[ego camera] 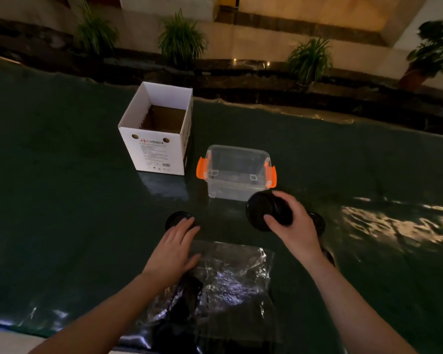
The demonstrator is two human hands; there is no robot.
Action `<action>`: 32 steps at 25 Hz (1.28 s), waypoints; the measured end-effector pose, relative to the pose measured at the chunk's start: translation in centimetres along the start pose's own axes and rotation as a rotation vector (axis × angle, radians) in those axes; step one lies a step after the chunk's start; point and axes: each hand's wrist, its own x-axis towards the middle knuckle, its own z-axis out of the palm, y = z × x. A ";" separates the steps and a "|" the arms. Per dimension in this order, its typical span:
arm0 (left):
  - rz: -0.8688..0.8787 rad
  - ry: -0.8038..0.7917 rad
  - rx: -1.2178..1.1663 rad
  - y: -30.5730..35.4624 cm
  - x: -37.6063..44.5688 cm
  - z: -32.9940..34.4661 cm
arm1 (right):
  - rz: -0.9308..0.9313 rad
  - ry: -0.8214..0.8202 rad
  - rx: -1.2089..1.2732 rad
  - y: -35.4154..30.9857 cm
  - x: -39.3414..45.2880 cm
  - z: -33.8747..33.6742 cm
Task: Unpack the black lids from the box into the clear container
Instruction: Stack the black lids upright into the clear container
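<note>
A white cardboard box [157, 152] stands open at the far middle of the dark table; I see only brown cardboard inside. To its right sits the clear container [237, 172] with orange latches, lid off. My right hand [293, 226] grips a stack of black lids [262, 210], tilted and just in front of the container. My left hand [174, 247] lies with straight fingers touching another black lid [175, 217] on the table. More black lids [319, 222] peek out behind my right hand.
A crinkled clear plastic bag [230, 279] lies on the table between my forearms, with something dark in its near end. The glossy dark table [62, 200] ends at a far edge; potted plants [180, 39] stand beyond it.
</note>
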 end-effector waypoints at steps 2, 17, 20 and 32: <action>0.011 0.020 -0.018 -0.5 4.3 -2.2 | -0.014 0.007 -0.043 -1.8 3.5 1.7; -0.045 -0.155 -0.398 -4.3 17.3 -2.4 | 0.239 -0.164 -0.329 -0.8 19.4 14.5; -0.053 -0.109 -0.464 -4.6 18.0 -2.0 | 0.324 -0.242 -0.316 0.3 20.8 16.0; 0.238 -0.097 0.225 -5.2 21.7 -0.9 | 0.653 -0.491 -0.020 2.5 24.1 14.1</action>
